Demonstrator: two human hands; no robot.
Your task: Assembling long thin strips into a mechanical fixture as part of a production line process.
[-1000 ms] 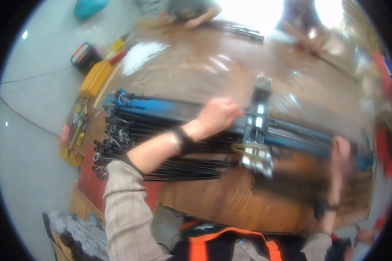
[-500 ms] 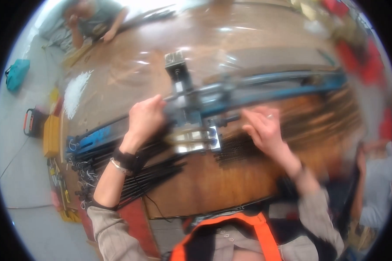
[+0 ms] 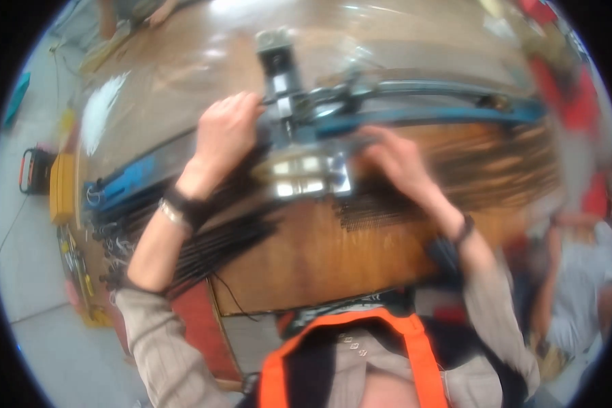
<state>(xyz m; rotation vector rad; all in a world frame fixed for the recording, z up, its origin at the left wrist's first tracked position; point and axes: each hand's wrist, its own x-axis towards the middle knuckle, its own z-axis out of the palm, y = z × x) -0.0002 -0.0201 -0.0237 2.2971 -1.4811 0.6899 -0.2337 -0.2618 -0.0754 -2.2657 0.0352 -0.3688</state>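
A metal clamping fixture (image 3: 287, 115) stands upright in the middle of the bench, with a blue rail running off to its right. My left hand (image 3: 228, 129) is closed beside the fixture's left side; whatever its fingers grip is hidden. Right of the fixture, my right hand (image 3: 398, 162) has its fingers bent together at a dark part by the rail, too blurred to name. Between the hands and nearer to me sits a shiny metal block (image 3: 306, 178) with a yellowish curved piece across it. Many thin black rods (image 3: 231, 238) lie under and beside my left forearm.
Dark brown rods (image 3: 483, 163) are spread along the bench's right side. A blue bar (image 3: 126, 182) lies at the left, near a white pile (image 3: 104, 112). A yellow box (image 3: 62, 187) is by the left edge. Another person (image 3: 578, 272) is at the right; someone's arm shows at the far left.
The view has tilted, so the bench and fixture appear higher. Both hands stay beside the fixture; my right hand appears a little nearer to it. The picture is blurred by motion.
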